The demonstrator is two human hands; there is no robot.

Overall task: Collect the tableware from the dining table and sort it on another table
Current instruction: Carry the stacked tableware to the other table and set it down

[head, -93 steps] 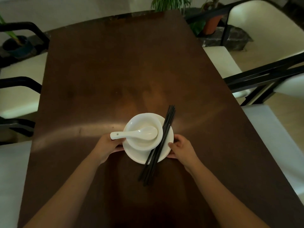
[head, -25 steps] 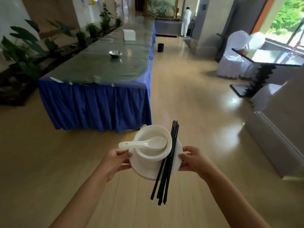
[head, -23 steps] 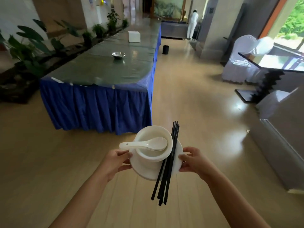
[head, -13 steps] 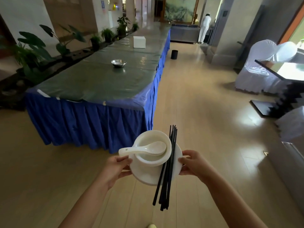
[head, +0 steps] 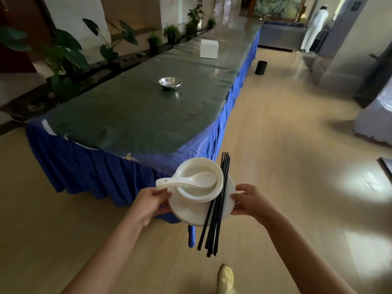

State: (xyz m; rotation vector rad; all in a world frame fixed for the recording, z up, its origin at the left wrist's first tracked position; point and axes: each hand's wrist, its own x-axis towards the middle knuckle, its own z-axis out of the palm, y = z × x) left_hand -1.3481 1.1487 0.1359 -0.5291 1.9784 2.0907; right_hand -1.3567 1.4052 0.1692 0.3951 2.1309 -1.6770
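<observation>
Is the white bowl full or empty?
No food or liquid shows: the white bowl holds only spoons, its bare inside showing around them.

You've got: plate point(head: 188, 211), bowl point(head: 199, 187) & spoon point(head: 191, 181) in glossy white ceramic, chopsticks point(head: 214, 219) smooth black w/ matt look, table point(head: 131, 115) under shiny clear plastic sheet over blue cloth skirt, small bowl point(head: 170, 83) polished metal, floor point(head: 286, 166) glossy pale wood.

Head-worn view looks forward and down, close above the plate point(head: 186, 211).
</observation>
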